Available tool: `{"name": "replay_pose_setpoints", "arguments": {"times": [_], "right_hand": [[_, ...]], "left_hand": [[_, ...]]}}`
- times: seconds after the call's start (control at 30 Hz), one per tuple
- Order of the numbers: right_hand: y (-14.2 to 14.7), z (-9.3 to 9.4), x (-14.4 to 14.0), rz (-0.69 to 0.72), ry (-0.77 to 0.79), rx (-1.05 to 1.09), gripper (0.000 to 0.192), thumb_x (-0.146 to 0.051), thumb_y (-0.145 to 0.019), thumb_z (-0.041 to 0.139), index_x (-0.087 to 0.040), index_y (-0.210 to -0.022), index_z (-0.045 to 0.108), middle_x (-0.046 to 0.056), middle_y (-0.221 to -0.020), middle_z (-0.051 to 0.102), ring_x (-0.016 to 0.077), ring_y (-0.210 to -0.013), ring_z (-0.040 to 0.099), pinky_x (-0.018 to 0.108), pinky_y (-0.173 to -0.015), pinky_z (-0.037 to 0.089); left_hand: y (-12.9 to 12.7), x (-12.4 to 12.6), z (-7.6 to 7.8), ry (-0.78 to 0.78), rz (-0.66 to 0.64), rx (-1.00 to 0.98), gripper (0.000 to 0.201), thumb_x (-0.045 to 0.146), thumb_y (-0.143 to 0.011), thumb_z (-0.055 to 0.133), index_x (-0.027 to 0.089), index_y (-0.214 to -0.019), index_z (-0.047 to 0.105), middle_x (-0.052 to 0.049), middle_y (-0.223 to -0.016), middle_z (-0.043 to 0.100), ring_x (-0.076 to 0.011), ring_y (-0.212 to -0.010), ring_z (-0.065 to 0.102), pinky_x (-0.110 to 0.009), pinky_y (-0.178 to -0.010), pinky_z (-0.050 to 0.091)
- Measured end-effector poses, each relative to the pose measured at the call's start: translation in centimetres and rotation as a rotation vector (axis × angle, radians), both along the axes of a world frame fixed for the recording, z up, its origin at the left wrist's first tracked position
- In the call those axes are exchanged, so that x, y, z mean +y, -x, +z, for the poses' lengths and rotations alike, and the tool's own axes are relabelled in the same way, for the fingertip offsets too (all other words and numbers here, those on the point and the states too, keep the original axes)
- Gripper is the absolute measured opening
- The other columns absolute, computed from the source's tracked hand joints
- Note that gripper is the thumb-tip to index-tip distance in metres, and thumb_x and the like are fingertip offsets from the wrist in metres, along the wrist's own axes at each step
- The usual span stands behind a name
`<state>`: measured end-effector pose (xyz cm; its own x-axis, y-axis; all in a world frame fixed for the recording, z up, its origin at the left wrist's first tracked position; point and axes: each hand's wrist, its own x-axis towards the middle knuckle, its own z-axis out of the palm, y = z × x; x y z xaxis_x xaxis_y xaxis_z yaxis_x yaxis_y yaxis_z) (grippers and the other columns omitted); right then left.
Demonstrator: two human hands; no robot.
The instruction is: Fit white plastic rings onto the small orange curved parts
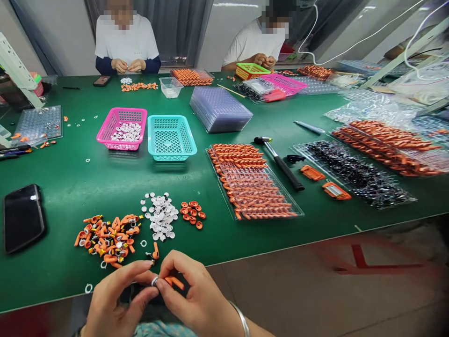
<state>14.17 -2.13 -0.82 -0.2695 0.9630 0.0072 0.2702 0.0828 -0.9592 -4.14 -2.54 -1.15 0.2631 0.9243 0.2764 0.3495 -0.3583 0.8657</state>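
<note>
At the bottom edge, close to the body, the person's two hands meet over the near rim of a green desk [70,178]. The left hand [114,302] curls inward, thumb and forefinger pinched on a small silver ring [155,281]. The right hand [199,299], a metal bangle [242,318] on its wrist, grips a small orange part [173,282] between thumb and fingertips, touching the ring. Both wrists angle toward each other, fingers bent, knuckles up. No readable writing or brand shows anywhere. Just beyond the hands lies a heap of orange pieces [107,236], beside it a pile of white discs [161,216], then a small cluster of orange caps [192,214]. Loose white rings lie scattered near them. A dark phone [24,216] lies face up at far left. Farther out stand a pink basket [122,128] holding white bits and a teal basket [171,137]. To the right, a clear tray [252,182] carries rows of orange parts, with a black-handled hammer [280,164] beside it and a tray of dark parts [354,173] beyond. A stack of clear trays [219,110] sits mid-desk. At the far side two people in white shirts sit, their hands [128,65] busy with small items.
</note>
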Motion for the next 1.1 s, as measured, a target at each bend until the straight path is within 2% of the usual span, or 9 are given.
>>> {"name": "replay_pose_setpoints", "arguments": {"times": [0.2, 0.43, 0.67, 0.8, 0.87, 0.93, 1.0, 1.1], "right_hand": [[0.4, -0.5, -0.5, -0.011, -0.009, 0.024, 0.008, -0.020, -0.082, 0.055, -0.020, -0.074, 0.054, -0.002, -0.066, 0.054, 0.0120, -0.058, 0.048, 0.022, -0.055, 0.038], [0.0, -1.4, -0.9, -0.061, -0.066, -0.010, 0.010, -0.025, -0.087, 0.054, -0.019, -0.079, 0.057, -0.001, -0.068, 0.056, 0.0123, -0.058, 0.050, 0.023, -0.054, 0.039], [-1.5, -1.8, -1.3, -0.117, -0.131, -0.032, 0.015, -0.024, -0.091, 0.049, -0.019, -0.079, 0.056, 0.001, -0.071, 0.057, 0.0139, -0.063, 0.053, 0.024, -0.057, 0.041], [-4.0, -2.0, 0.1, -0.136, -0.103, 0.016, 0.016, -0.027, -0.093, 0.049, -0.019, -0.081, 0.057, 0.001, -0.072, 0.059, 0.0141, -0.064, 0.055, 0.024, -0.058, 0.045], [-5.7, -2.4, 1.4, -0.238, -0.098, 0.037, 0.017, -0.030, -0.094, 0.049, -0.019, -0.084, 0.057, 0.004, -0.079, 0.064, 0.0157, -0.071, 0.060, 0.026, -0.064, 0.049], [-7.2, -2.8, 2.9, -0.350, -0.119, 0.020, 0.018, -0.033, -0.095, 0.049, -0.020, -0.085, 0.056, 0.008, -0.094, 0.068, 0.0190, -0.086, 0.064, 0.030, -0.074, 0.052], [-8.1, -3.0, 4.1, -0.402, -0.127, -0.040, 0.018, -0.033, -0.095, 0.047, -0.020, -0.085, 0.054, 0.011, -0.106, 0.068, 0.0216, -0.096, 0.065, 0.035, -0.083, 0.052], [-8.4, -3.2, 5.2, -0.404, -0.132, -0.109, 0.017, -0.031, -0.095, 0.047, -0.021, -0.083, 0.052, 0.012, -0.109, 0.068, 0.0236, -0.100, 0.065, 0.040, -0.089, 0.051]], "left_hand": [[-0.3, -0.9, -0.6, -0.005, 0.132, -0.042, 0.030, 0.011, -0.078, 0.071, 0.030, -0.100, 0.063, 0.005, -0.082, 0.077, -0.0140, -0.070, 0.075, -0.018, -0.069, 0.061], [-0.9, -0.5, -1.1, 0.057, 0.067, -0.095, 0.030, 0.008, -0.080, 0.067, 0.026, -0.104, 0.059, 0.001, -0.080, 0.078, -0.0176, -0.072, 0.076, -0.022, -0.070, 0.062], [-2.8, 0.8, -1.2, 0.049, -0.010, -0.122, 0.028, 0.008, -0.083, 0.064, 0.028, -0.101, 0.059, 0.004, -0.081, 0.077, -0.0146, -0.073, 0.076, -0.020, -0.072, 0.061], [-3.8, 2.8, -0.6, 0.032, -0.095, 0.083, 0.038, 0.017, -0.083, 0.069, 0.028, -0.115, 0.055, 0.003, -0.088, 0.078, -0.0153, -0.076, 0.075, -0.022, -0.074, 0.059], [-4.1, 4.4, -0.2, -0.095, -0.133, 0.276, 0.027, 0.021, -0.085, 0.068, 0.025, -0.111, 0.060, -0.003, -0.100, 0.077, -0.0184, -0.084, 0.073, -0.026, -0.073, 0.060], [-4.7, 6.2, 0.2, -0.248, -0.190, 0.470, 0.013, 0.019, -0.089, 0.060, 0.021, -0.100, 0.067, -0.007, -0.106, 0.074, -0.0216, -0.093, 0.070, -0.032, -0.079, 0.058], [-5.5, 8.2, 0.6, -0.304, -0.237, 0.556, 0.017, 0.012, -0.090, 0.055, 0.019, -0.095, 0.069, -0.007, -0.101, 0.074, -0.0223, -0.092, 0.068, -0.034, -0.081, 0.056], [-7.3, 11.2, 0.6, -0.334, -0.277, 0.639, 0.022, 0.007, -0.089, 0.055, 0.019, -0.097, 0.071, -0.008, -0.097, 0.074, -0.0245, -0.089, 0.063, -0.038, -0.080, 0.052]]}}
